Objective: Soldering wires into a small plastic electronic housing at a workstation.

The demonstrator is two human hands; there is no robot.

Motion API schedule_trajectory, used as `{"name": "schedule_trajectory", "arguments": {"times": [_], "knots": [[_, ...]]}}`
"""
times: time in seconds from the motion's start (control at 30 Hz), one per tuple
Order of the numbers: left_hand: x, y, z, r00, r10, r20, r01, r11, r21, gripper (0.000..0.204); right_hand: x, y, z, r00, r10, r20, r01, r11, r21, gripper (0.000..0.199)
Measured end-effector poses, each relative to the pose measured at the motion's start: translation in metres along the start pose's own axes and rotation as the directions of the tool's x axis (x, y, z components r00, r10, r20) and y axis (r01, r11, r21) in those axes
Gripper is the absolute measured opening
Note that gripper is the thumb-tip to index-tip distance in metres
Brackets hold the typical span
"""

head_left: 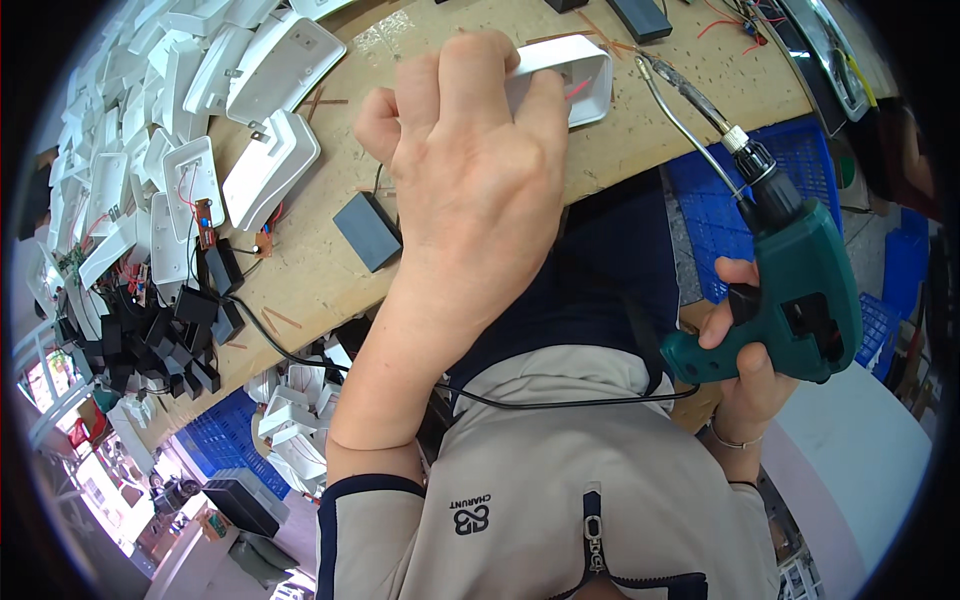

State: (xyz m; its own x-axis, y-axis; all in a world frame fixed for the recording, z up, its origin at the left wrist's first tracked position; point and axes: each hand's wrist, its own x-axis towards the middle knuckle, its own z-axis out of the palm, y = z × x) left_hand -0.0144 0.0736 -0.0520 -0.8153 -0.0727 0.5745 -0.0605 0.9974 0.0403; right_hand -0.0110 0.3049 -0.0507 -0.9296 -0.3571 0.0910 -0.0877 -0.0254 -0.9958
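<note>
My left hand [478, 160] grips a white plastic housing [592, 95] above the worktable, its fingers wrapped over the near and left sides. A short red wire shows inside the housing; the rest of the inside is hidden by the hand. In my right hand [745, 345] is a green soldering gun [815, 270], held by its handle with a finger by the black trigger. Its dark tip and thin metal feed tube reach up and left, ending just right of the housing and apart from it. A black cord [540, 405] runs from the handle across my front.
White plastic housings [285, 70], some with plug prongs, pile up at the left. Below them lie several black blocks [165, 340] with wires. One dark block [367, 232] rests on the wooden table [300, 290]; another [640, 18] lies beyond. A blue crate [700, 225] stands beneath the right side.
</note>
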Motion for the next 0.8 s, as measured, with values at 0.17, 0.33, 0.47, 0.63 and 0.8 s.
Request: {"name": "schedule_trajectory", "arguments": {"times": [0.17,0.33,0.47,0.63,0.8], "knots": [[-0.003,-0.001,-0.001,0.997,0.037,-0.064,-0.041,0.997,-0.063,0.015,0.001,0.003,0.0,1.0,-0.018,0.01,0.018,1.0,0.018,0.069],[-0.007,-0.006,0.009,0.978,0.078,-0.192,-0.109,0.982,-0.154,0.017,0.001,0.006,-0.001,0.999,-0.033,0.012,0.033,0.999,0.028,0.068],[-0.008,-0.009,0.013,0.967,0.085,-0.239,-0.129,0.976,-0.174,0.017,0.001,0.007,-0.001,0.999,-0.032,0.014,0.032,0.999,0.038,0.068],[-0.01,-0.009,0.016,0.972,0.06,-0.228,-0.1,0.981,-0.167,0.014,0.0,0.009,0.001,0.999,-0.03,0.013,0.03,0.998,0.047,0.069],[-0.005,-0.007,0.021,0.964,0.013,-0.267,-0.054,0.988,-0.146,0.01,-0.003,0.008,0.005,1.0,0.005,0.005,-0.005,0.997,0.074,0.07]]}}
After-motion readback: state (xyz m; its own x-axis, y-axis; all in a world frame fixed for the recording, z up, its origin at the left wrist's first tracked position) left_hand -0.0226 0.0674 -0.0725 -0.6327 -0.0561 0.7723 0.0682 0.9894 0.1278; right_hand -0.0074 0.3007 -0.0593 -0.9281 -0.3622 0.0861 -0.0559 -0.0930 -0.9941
